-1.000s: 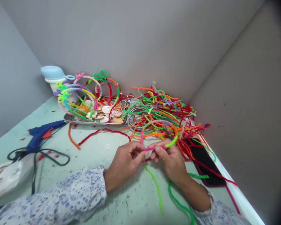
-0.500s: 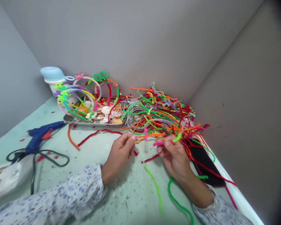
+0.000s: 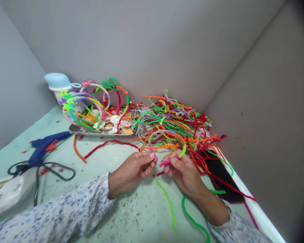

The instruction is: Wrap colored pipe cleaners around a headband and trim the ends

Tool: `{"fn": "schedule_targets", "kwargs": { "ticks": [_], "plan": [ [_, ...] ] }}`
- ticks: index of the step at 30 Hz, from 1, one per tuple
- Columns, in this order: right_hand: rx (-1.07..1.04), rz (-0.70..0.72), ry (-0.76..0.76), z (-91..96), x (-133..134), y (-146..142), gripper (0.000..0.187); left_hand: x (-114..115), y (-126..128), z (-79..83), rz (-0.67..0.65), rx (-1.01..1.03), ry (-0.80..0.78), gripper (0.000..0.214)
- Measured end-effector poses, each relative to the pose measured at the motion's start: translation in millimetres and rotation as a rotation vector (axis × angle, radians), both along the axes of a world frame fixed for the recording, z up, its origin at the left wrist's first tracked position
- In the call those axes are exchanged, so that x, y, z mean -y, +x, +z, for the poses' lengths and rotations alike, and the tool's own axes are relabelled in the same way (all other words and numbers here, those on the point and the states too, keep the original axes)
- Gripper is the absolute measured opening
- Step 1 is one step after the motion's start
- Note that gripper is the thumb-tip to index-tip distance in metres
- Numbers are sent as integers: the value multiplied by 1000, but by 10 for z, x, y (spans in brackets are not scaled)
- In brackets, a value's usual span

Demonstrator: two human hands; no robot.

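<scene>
Between my hands is a headband wrapped in pipe cleaner (image 3: pixel 184 149), its arch upward, coloured pink, green, lilac and orange. My left hand (image 3: pixel 134 167) pinches its left pink end between thumb and fingers. Around the right pink end, close to the yellow-green band, my right hand (image 3: pixel 183 170) is closed. The two ends sit a small gap apart, just above the table. Below them a light green pipe cleaner (image 3: pixel 169 202) and a darker green pipe cleaner (image 3: pixel 194 220) lie on the tabletop.
Behind, a metal tray (image 3: pixel 101 134) of shells has several finished headbands (image 3: pixel 103 108) leaning over it. A heap of pipe cleaners (image 3: pixel 182 114) and wire hoops (image 3: pixel 142 123) lies right of it. A blue glue gun (image 3: pixel 42 145), white-and-blue bottle (image 3: pixel 57 81) and black phone (image 3: pixel 223 179) lie around.
My left hand has moved slightly right and down and taken hold of the headband's left pink end. My right hand keeps its grip on the other end, now lower.
</scene>
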State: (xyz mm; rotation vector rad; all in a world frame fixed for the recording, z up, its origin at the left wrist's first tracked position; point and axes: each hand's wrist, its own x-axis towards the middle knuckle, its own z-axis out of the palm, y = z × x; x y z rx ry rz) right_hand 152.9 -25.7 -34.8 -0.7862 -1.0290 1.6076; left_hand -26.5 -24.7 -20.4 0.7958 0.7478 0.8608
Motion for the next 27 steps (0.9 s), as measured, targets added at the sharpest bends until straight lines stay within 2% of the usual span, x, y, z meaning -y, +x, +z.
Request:
{"fn": "schedule_targets", "kwargs": {
  "ticks": [10, 22, 27],
  "plan": [
    [-71, 48, -38, -44, -5, 18, 13, 17, -17, -15, -50, 121, -41, 17],
    [-96, 70, -81, -59, -17, 39, 11, 13, -21, 25, -15, -24, 40, 21],
    [-101, 3, -137, -65, -49, 22, 22, 5, -23, 63, 56, -99, 160, 18]
  ]
}}
